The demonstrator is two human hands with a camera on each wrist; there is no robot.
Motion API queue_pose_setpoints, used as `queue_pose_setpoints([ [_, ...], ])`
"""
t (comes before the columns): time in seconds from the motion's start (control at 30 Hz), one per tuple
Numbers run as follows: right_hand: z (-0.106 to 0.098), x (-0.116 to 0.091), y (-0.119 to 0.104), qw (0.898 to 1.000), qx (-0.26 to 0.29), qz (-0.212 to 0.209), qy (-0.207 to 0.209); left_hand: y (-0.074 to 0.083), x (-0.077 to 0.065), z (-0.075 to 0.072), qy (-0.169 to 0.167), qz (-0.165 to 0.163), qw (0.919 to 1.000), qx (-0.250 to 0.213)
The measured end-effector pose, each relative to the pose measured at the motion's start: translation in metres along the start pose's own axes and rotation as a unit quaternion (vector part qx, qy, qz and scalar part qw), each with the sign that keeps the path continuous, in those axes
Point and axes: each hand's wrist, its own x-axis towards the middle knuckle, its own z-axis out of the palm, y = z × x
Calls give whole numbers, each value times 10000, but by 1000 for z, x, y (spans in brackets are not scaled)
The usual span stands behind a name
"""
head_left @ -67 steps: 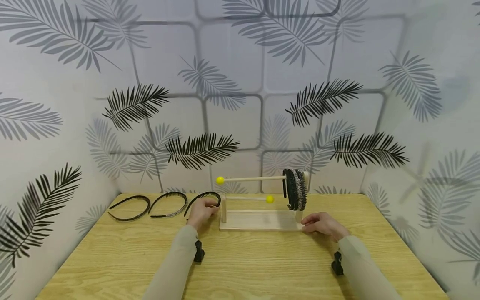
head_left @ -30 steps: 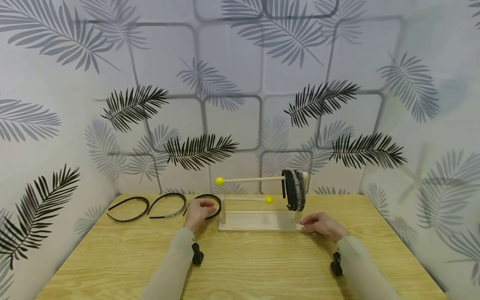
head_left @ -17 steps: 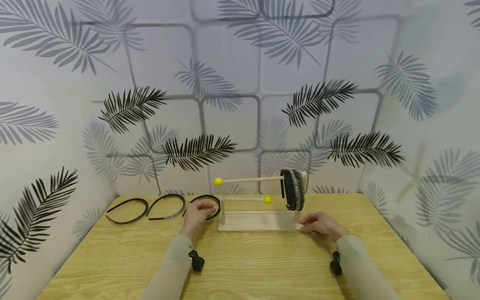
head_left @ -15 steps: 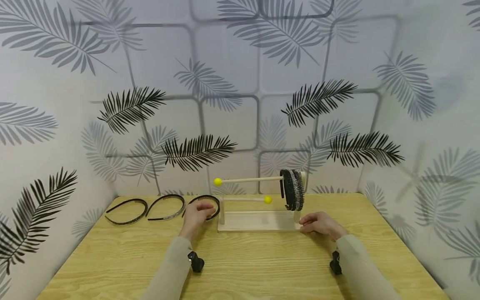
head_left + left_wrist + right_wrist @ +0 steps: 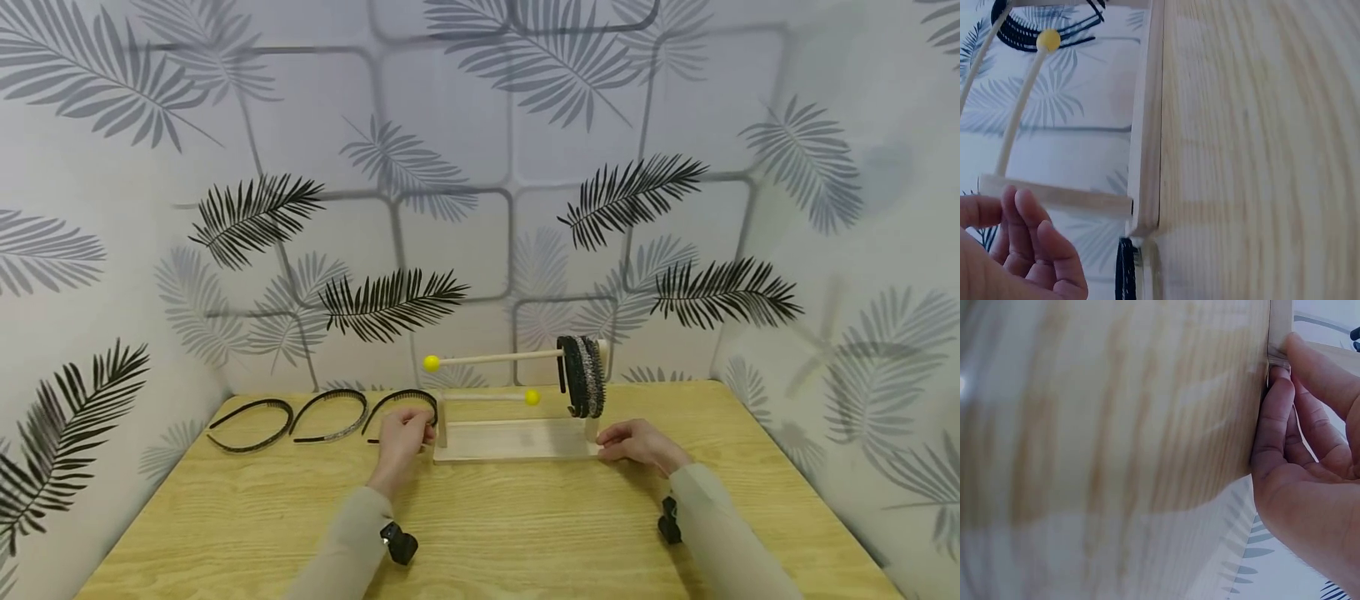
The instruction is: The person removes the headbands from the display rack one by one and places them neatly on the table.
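Observation:
A wooden headband rack [image 5: 517, 442] stands on the table, with yellow balls on the ends of its two rods. Several dark headbands [image 5: 585, 379], one of them silvery, hang at the right end of the upper rod. My right hand [image 5: 641, 444] pinches the rack's right base corner, thumb above and fingers at its lower edge in the right wrist view. My left hand [image 5: 402, 437], its fingers loosely bent and holding nothing, is beside the rack's left post [image 5: 1060, 195]. Just behind it lies a black toothed headband [image 5: 401, 394], partly hidden by the hand.
Farther left on the table [image 5: 510, 533] lie a silvery-trimmed headband [image 5: 341, 433] and a dark headband [image 5: 251, 448], in a row with the one by my left hand. Leaf-patterned walls [image 5: 457, 250] enclose the back and both sides.
My left hand has come off the nearest headband, drawn back a little and then shifted right to the rack's left post. My right hand has stayed at the base corner.

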Motion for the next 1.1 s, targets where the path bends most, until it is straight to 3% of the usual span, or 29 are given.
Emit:
queue_pose_setpoints([
  [0.2,-1,-1,-2,10000,21,-46,-13,6,-14,16,74,326,9984,-448],
  [0.4,1,-2,-3,9999,53,-114,61,18,-32,34,-580,666,9951,-443],
  [0.67,0,-2,-3,9999,39,-84,81,51,-52,47,-1172,478,9900,-617],
  [0.9,2,-2,-1,9999,-4,-91,139,29,-30,72,-1246,583,9857,-973],
  [1.1,2,-2,0,9999,48,-79,94,31,-31,90,-1365,636,9803,-1282],
])
